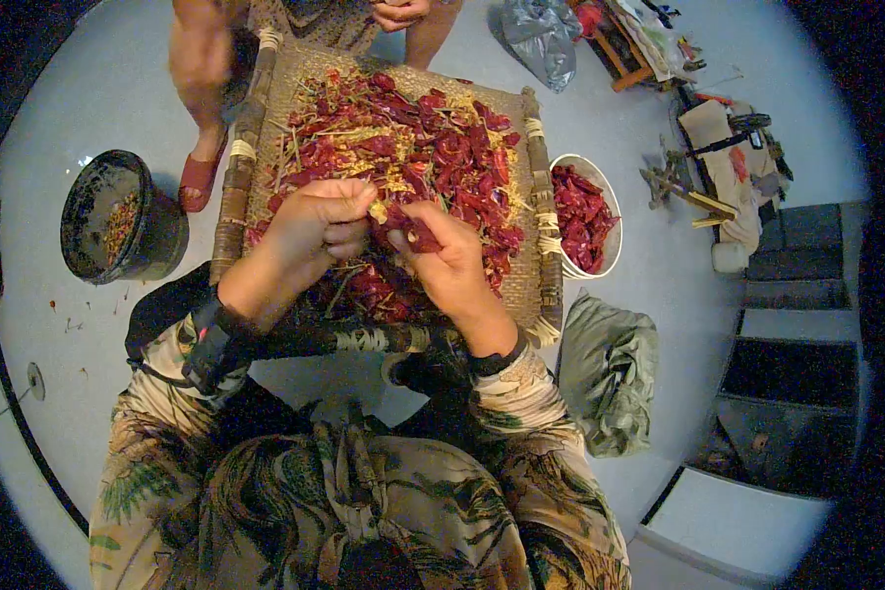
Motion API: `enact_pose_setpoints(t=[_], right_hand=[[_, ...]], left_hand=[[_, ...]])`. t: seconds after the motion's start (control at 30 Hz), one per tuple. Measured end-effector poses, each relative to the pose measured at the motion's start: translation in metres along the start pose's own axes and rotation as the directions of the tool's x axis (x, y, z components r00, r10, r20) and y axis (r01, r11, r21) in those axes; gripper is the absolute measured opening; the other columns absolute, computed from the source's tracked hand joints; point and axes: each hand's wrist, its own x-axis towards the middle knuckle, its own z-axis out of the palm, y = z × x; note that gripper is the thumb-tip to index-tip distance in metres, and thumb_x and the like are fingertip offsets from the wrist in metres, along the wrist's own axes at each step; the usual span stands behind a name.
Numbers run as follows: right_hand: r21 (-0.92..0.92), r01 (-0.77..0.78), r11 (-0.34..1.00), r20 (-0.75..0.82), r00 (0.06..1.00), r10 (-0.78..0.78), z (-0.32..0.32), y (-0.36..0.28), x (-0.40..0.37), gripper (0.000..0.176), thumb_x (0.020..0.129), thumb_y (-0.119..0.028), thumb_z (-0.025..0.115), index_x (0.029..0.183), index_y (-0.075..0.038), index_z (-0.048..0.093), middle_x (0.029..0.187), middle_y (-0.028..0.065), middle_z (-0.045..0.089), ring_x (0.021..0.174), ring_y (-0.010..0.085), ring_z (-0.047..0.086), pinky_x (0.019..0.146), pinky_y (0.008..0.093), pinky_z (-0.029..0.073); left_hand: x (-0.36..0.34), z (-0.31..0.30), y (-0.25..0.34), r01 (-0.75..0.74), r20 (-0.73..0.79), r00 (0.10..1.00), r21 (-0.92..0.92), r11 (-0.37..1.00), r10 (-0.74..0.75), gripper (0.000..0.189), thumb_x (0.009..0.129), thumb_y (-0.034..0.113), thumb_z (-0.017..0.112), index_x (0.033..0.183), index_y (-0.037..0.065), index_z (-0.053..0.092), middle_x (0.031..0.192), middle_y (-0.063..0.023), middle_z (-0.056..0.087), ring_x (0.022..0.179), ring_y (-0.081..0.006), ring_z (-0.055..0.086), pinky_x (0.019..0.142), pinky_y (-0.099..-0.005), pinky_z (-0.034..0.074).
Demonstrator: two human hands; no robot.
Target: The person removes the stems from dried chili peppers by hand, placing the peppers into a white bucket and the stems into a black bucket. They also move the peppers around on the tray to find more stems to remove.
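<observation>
Dried red chilies (452, 152) and loose yellow seeds cover a woven tray (305, 64) with a wooden frame. Above its near part, my right hand (447, 258) is closed on a dark red chili (421, 234), which looks torn open, with pale yellow matter at its left end. My left hand (320, 231) is pinched at that yellow end, its thumb and forefinger pressed together. Both hands are nearly touching. The palm side of each hand is hidden.
A black bucket (167, 226) with seeds stands at the left, a white bucket (617, 246) of red chilies at the right. Near it lies a green-grey sack (610, 374). A person (202, 69) in red slippers sits across the tray. Steps (792, 324) are far right.
</observation>
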Motion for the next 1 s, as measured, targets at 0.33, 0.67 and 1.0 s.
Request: enact_pose_setpoints(t=[0.33,0.67,1.0], right_hand=[[-0.002,-0.129,0.992,-0.082,0.988,0.128,-0.007,0.012,-0.002,0.032,0.072,0.003,0.051,0.104,0.002,0.058,0.095,0.0150,0.063,0.088,0.0258,0.062,0.079,0.0323,0.049],[0.549,-0.258,0.795,-0.052,0.939,0.341,-0.014,0.047,0.013,0.032,0.088,-0.005,0.056,0.119,-0.003,0.050,0.103,0.0083,0.058,0.076,0.0183,0.064,0.067,0.0296,0.056],[0.892,0.432,0.135,-0.436,0.740,0.513,-0.140,0.128,-0.006,0.024,0.089,-0.023,0.057,0.100,-0.003,0.053,0.094,0.0153,0.059,0.087,0.0292,0.060,0.078,0.0463,0.053]], left_hand=[[0.003,-0.028,0.033,-0.497,-0.187,0.832,0.167,0.852,0.522,0.009,0.088,0.014,0.056,0.089,0.006,0.052,0.076,0.0001,0.054,0.054,-0.0054,0.037,0.049,-0.0189,0.032],[0.003,-0.009,0.016,-0.314,-0.139,0.938,0.052,0.948,0.319,0.013,0.091,0.013,0.052,0.098,0.003,0.053,0.086,-0.0060,0.059,0.069,-0.0124,0.058,0.075,-0.0366,0.055],[0.009,-0.010,0.008,-0.236,-0.141,0.962,-0.013,0.972,0.232,0.009,0.088,0.008,0.048,0.096,0.004,0.051,0.081,-0.0039,0.052,0.065,-0.0130,0.052,0.070,-0.0383,0.056]])
